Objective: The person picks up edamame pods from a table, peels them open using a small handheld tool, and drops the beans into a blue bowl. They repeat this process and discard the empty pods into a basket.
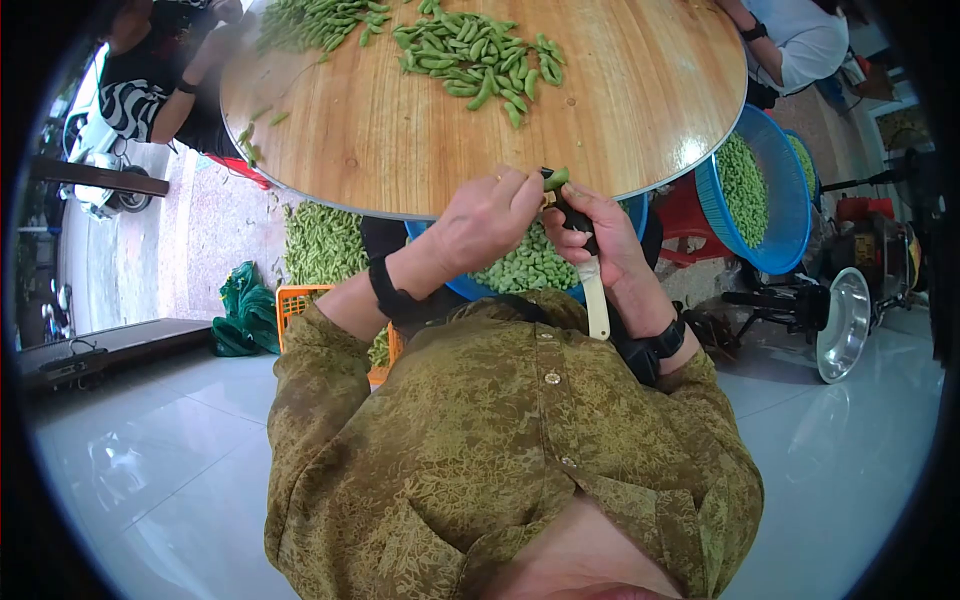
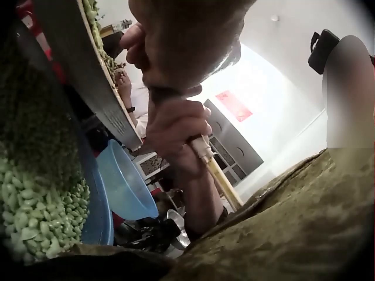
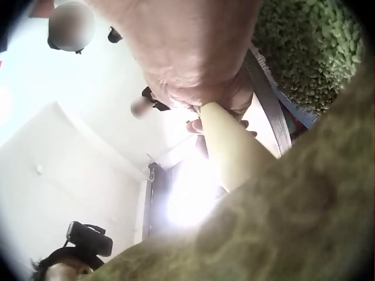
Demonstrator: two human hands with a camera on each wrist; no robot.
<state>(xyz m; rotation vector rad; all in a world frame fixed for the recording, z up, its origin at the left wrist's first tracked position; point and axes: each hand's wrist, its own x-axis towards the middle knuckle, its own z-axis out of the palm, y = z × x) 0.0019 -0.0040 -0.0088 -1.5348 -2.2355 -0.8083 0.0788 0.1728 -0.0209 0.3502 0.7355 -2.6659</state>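
Note:
In the head view my left hand has its fingers curled at a green edamame pod, pinching it just over the table's near edge. My right hand meets it there, its thumb against the pod. The right fingers grip a tool with a black upper part and a long cream handle, which slants down toward the shirt. Its working end is hidden between the two hands. The cream handle sticks out below the right fist in the left wrist view. Below the hands, a blue basin holds shelled beans.
Edamame pods lie heaped on the round wooden table. At right stands a blue basket of beans, near a metal bowl. An orange crate and more pods are at left. Two people sit across the table.

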